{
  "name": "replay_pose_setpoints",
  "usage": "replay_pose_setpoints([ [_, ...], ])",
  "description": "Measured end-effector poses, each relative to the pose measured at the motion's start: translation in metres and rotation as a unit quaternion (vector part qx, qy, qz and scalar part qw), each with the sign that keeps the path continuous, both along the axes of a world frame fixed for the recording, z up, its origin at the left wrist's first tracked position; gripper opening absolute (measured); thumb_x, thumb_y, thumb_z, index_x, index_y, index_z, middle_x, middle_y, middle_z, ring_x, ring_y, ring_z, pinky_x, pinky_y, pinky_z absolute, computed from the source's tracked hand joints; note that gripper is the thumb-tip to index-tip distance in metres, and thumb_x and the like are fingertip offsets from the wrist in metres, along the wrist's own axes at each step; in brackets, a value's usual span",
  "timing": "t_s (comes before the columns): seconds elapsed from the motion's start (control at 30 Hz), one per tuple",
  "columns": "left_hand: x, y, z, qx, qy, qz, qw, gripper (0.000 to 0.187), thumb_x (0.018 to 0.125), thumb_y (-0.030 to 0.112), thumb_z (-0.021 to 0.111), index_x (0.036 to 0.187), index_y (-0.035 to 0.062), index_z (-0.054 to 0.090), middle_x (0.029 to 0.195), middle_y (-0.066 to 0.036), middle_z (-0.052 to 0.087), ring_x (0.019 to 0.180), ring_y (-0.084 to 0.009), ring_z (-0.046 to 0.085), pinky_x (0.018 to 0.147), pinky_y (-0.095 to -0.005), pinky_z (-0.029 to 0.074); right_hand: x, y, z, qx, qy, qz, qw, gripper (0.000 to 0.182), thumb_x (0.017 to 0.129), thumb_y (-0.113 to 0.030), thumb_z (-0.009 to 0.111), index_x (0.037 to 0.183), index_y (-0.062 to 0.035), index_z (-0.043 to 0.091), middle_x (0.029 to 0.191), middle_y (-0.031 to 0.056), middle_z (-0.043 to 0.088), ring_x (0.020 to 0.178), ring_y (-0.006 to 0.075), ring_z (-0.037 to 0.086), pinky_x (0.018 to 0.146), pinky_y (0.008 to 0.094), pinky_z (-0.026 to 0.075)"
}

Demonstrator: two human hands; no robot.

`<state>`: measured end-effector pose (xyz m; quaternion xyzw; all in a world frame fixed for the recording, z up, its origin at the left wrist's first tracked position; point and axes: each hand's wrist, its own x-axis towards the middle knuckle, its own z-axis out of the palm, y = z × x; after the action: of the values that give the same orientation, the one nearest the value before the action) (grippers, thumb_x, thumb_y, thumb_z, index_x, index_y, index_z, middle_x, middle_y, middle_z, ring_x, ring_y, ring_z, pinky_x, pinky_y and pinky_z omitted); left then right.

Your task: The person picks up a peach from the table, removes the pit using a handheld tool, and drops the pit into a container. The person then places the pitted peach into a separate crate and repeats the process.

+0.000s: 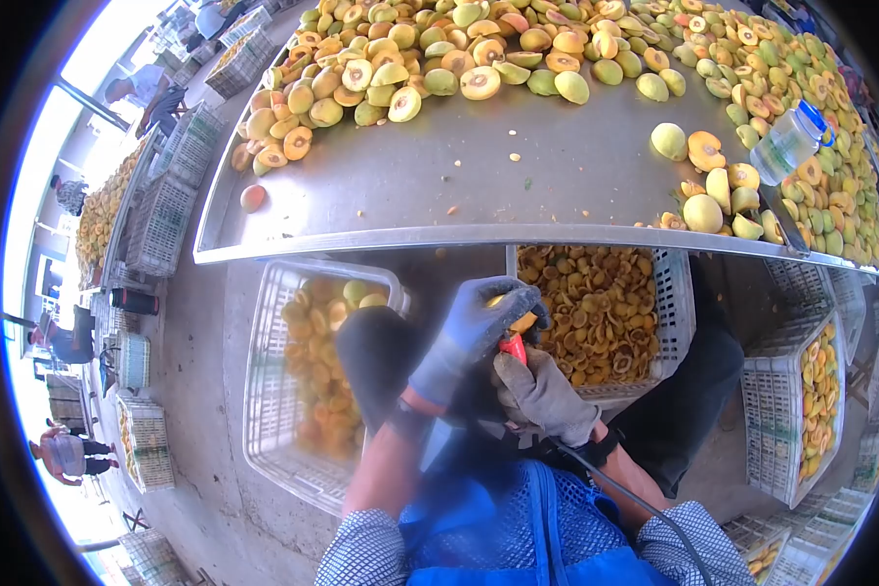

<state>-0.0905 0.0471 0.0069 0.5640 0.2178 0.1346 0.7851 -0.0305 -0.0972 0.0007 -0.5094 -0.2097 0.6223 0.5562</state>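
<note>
My left hand [476, 330], in a blue-grey glove with dark fingertips, is closed around a yellow-orange peach half [523, 321]. Close below it, my right hand [542, 393] wears a pale grey glove and grips a small red-handled tool [514, 348]. The tool's tip meets or nearly meets the fruit; its working end is hidden by the fingers. Both hands are above my lap, in front of the metal table. Behind them stands a white crate [676, 303] filled with brownish-orange hollowed fruit pieces [596, 313].
The metal table [391, 195] carries heaped peach halves [479, 83], a water bottle [789, 146] and a knife [783, 220]. A crate of peaches [264, 391] stands at my left, another crate [776, 420] at my right. Stacked crates [161, 225] and several people are farther left.
</note>
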Motion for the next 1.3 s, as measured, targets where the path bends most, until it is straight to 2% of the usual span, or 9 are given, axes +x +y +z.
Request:
replay_pose_setpoints([
  [0.27, 0.004, -0.004, -0.003, -0.102, -0.111, -0.074, 0.986, 0.041, 0.092, 0.036, 0.060, 0.091, -0.0048, 0.063, 0.081, -0.015, 0.066, 0.071, -0.0199, 0.066, 0.065, -0.0302, 0.054, 0.003, -0.008, 0.001, 0.020, 0.357, 0.033, 0.933, 0.044, 0.094, -0.052, 0.049, 0.084, -0.0092, 0.049, 0.054, -0.0059, 0.037, 0.038, 0.0053, 0.031, 0.037, 0.0224, 0.024],
  [0.47, 0.015, -0.027, -0.004, -0.165, -0.164, -0.006, 0.973, 0.048, 0.093, 0.044, 0.056, 0.094, -0.0032, 0.062, 0.083, -0.016, 0.066, 0.070, -0.0221, 0.066, 0.063, -0.0316, 0.054, 0.015, -0.015, 0.008, 0.070, 0.149, 0.075, 0.983, 0.047, 0.091, -0.053, 0.054, 0.081, -0.0077, 0.050, 0.052, -0.0044, 0.036, 0.037, 0.0069, 0.030, 0.035, 0.0230, 0.023],
  [0.7, -0.007, -0.030, 0.017, -0.153, -0.109, 0.032, 0.982, 0.048, 0.095, 0.043, 0.053, 0.096, -0.0036, 0.062, 0.086, -0.014, 0.067, 0.072, -0.0197, 0.065, 0.065, -0.0306, 0.053, 0.008, -0.024, -0.011, 0.067, 0.234, 0.084, 0.966, 0.049, 0.086, -0.054, 0.059, 0.080, -0.0061, 0.051, 0.050, -0.0032, 0.035, 0.037, 0.0074, 0.030, 0.035, 0.0239, 0.022],
  [0.83, -0.030, -0.015, 0.034, -0.039, -0.046, -0.019, 0.998, 0.046, 0.094, 0.040, 0.054, 0.093, -0.0046, 0.064, 0.088, -0.013, 0.067, 0.081, -0.0216, 0.065, 0.077, -0.0326, 0.052, 0.009, -0.020, -0.022, 0.101, 0.412, 0.185, 0.887, 0.036, 0.088, -0.041, 0.058, 0.088, -0.0052, 0.055, 0.068, -0.0014, 0.050, 0.057, 0.0086, 0.047, 0.048, 0.0222, 0.033],
  [0.9, -0.045, 0.001, 0.055, 0.266, 0.002, -0.092, 0.960, 0.034, 0.088, 0.028, 0.058, 0.091, -0.0042, 0.066, 0.089, -0.012, 0.068, 0.081, -0.0210, 0.066, 0.078, -0.0318, 0.051, 0.011, -0.013, -0.002, 0.068, 0.203, 0.216, 0.953, 0.039, 0.087, -0.044, 0.059, 0.088, -0.0047, 0.055, 0.067, -0.0023, 0.050, 0.055, 0.0086, 0.045, 0.047, 0.0225, 0.033],
  [0.97, -0.077, 0.026, 0.073, 0.290, 0.106, 0.058, 0.949, 0.028, 0.082, 0.022, 0.059, 0.087, -0.0038, 0.068, 0.089, -0.011, 0.068, 0.082, -0.0204, 0.066, 0.078, -0.0318, 0.051, 0.020, -0.038, -0.031, 0.134, 0.294, 0.228, 0.919, 0.035, 0.089, -0.039, 0.057, 0.090, -0.0043, 0.055, 0.069, -0.0024, 0.051, 0.056, 0.0095, 0.048, 0.048, 0.0226, 0.035],
  [1.13, -0.188, 0.105, 0.094, 0.402, 0.300, 0.149, 0.852, 0.017, 0.080, 0.013, 0.067, 0.095, 0.0032, 0.069, 0.091, -0.013, 0.068, 0.089, -0.0246, 0.066, 0.081, -0.0349, 0.050, 0.049, -0.040, -0.036, -0.122, 0.228, -0.108, 0.960, 0.041, 0.091, -0.051, 0.057, 0.079, -0.0122, 0.049, 0.050, -0.0043, 0.036, 0.036, 0.0086, 0.030, 0.036, 0.0274, 0.022],
  [1.2, -0.212, 0.126, 0.099, 0.649, 0.367, 0.067, 0.663, 0.021, 0.085, 0.017, 0.069, 0.096, -0.0010, 0.068, 0.091, -0.013, 0.068, 0.085, -0.0188, 0.065, 0.081, -0.0336, 0.051, 0.064, -0.024, -0.047, -0.143, 0.174, -0.143, 0.964, 0.039, 0.092, -0.051, 0.055, 0.081, -0.0134, 0.049, 0.050, -0.0054, 0.035, 0.035, 0.0085, 0.029, 0.035, 0.0274, 0.022],
  [1.3, -0.213, 0.184, 0.091, 0.545, 0.360, 0.292, 0.699, 0.021, 0.086, 0.019, 0.069, 0.101, 0.0045, 0.069, 0.103, -0.014, 0.067, 0.090, -0.0215, 0.066, 0.078, -0.0319, 0.051, 0.065, -0.008, -0.051, -0.135, 0.106, -0.165, 0.971, 0.039, 0.093, -0.051, 0.053, 0.082, -0.0144, 0.048, 0.050, -0.0071, 0.034, 0.035, 0.0079, 0.029, 0.035, 0.0260, 0.024],
])
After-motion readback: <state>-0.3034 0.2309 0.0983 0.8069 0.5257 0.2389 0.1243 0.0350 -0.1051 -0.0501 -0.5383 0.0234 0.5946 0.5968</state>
